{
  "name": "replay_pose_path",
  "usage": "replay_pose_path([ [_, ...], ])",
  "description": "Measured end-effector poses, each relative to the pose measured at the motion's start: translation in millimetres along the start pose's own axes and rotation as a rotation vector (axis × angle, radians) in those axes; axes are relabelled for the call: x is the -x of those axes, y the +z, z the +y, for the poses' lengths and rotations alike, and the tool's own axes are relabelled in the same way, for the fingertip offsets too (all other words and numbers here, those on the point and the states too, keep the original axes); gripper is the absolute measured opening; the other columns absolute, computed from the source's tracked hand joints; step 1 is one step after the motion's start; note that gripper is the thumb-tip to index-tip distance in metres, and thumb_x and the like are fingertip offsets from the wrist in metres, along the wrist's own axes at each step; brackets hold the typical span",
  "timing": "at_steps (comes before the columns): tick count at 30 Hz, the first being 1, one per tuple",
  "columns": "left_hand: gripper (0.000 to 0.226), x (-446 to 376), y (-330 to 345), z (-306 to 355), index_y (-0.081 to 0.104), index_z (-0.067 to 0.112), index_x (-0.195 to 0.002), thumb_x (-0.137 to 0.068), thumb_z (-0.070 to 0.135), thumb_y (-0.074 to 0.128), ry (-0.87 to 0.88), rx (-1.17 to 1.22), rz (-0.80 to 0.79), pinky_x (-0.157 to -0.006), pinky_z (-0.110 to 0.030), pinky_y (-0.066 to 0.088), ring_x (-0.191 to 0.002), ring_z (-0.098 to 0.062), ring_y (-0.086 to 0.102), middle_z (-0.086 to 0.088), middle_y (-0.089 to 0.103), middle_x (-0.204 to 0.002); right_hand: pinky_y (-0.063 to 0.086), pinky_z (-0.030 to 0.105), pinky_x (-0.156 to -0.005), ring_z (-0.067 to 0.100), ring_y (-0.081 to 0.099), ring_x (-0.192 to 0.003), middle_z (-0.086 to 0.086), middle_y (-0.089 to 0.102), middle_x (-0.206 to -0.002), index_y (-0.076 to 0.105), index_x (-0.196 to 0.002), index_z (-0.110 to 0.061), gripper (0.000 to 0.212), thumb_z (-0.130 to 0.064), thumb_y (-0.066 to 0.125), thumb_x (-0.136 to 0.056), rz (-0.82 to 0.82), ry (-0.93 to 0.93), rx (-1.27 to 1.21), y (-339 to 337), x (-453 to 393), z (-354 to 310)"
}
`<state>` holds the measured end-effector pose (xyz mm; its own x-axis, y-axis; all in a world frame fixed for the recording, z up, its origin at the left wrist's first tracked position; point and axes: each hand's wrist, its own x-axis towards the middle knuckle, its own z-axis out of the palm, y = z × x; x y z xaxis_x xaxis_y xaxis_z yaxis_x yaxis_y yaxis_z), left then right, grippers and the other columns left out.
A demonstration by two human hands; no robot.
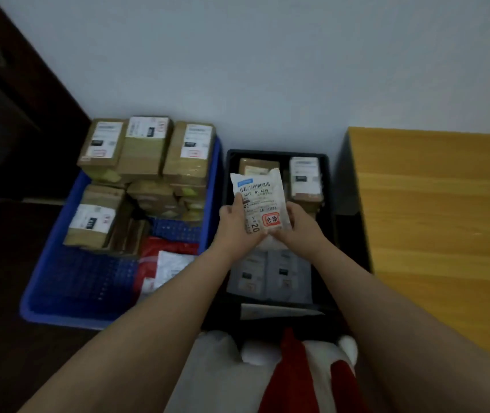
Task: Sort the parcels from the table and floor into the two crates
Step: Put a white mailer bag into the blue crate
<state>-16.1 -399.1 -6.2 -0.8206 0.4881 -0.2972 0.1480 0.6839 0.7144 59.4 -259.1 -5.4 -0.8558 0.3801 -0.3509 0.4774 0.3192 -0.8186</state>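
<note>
Currently, a white parcel [260,204] is gripped between the left hand [235,225] and right hand [296,223], above the black crate [328,186].

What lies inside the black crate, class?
Black crate: cardboard boxes at the far end, grey mailers nearer. The held white parcel and both hands cover the middle.

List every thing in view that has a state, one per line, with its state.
white parcel: held up over the black crate, label facing the camera
left hand: grips the parcel's left edge
right hand: grips the parcel's right edge
blue crate: stacked high with cardboard boxes at its far end
black crate: partly filled with parcels
wooden table: no parcels on the visible top
</note>
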Motion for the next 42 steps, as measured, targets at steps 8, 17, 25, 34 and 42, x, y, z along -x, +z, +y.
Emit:
replay_pose_path([
  [8, 0.081, 13.8, -90.2, -111.0, 0.025, 0.016, -0.147, -0.082, 0.011, 0.073, -0.106, 0.095, -0.071, -0.086, -0.022, 0.042, -0.121, -0.017, 0.051, -0.003, 0.049, -0.136, 0.046, 0.039, -0.101, 0.029, 0.05, -0.124, 0.015, 0.039, -0.142, 0.02, -0.151, -0.022, 0.08, -0.017, 0.069, -0.087, -0.168, 0.089, 0.229, 141.7, -9.8, -43.5],
  [17, 0.08, 33.3, -126.8, -206.8, 0.02, 0.014, -0.152, -0.087, 0.007, 0.067, -0.335, 0.051, -0.146, -0.092, -0.021, 0.039, -0.127, -0.023, 0.049, -0.01, 0.046, -0.144, 0.046, 0.036, -0.094, 0.03, 0.053, -0.113, 0.012, 0.03, -0.137, 0.018, -0.15, -0.023, 0.081, -0.022, 0.068, -0.087, -0.387, 0.049, 0.445, 239.1, -20.7, -56.7],
  [25, 0.081, 48.3, -145.1, -272.8, 0.014, 0.015, -0.155, -0.091, 0.012, 0.063, -0.498, -0.023, -0.273, -0.102, -0.032, 0.042, -0.127, -0.026, 0.047, -0.013, 0.041, -0.146, 0.048, 0.029, -0.084, 0.024, 0.056, -0.105, 0.009, 0.032, -0.137, 0.035, -0.138, -0.02, 0.066, -0.021, 0.072, -0.084, -0.509, 0.021, 0.476, 306.7, -19.8, -59.0],
  [34, 0.075, 32.8, -172.3, -380.8, 0.021, 0.017, -0.151, -0.089, 0.006, 0.062, -0.515, -0.091, -0.364, -0.081, -0.02, 0.038, -0.112, -0.02, 0.052, -0.012, 0.048, -0.136, 0.047, 0.027, -0.087, 0.016, 0.048, -0.091, 0.008, 0.039, -0.126, 0.044, -0.107, -0.02, 0.036, -0.014, 0.071, -0.084, -0.518, 0.168, 0.407, 422.9, -38.3, -44.4],
  [42, 0.032, -26.7, -157.1, -476.3, 0.054, 0.007, -0.118, -0.087, -0.001, 0.058, -0.493, -0.228, -0.352, -0.089, -0.024, 0.042, -0.114, -0.024, 0.052, -0.013, 0.05, -0.132, 0.049, 0.023, -0.087, 0.025, 0.05, -0.103, 0.014, 0.04, -0.125, 0.049, -0.105, -0.009, 0.026, -0.003, 0.066, -0.085, -0.421, 0.284, 0.331, 528.2, -80.7, -0.5],
])
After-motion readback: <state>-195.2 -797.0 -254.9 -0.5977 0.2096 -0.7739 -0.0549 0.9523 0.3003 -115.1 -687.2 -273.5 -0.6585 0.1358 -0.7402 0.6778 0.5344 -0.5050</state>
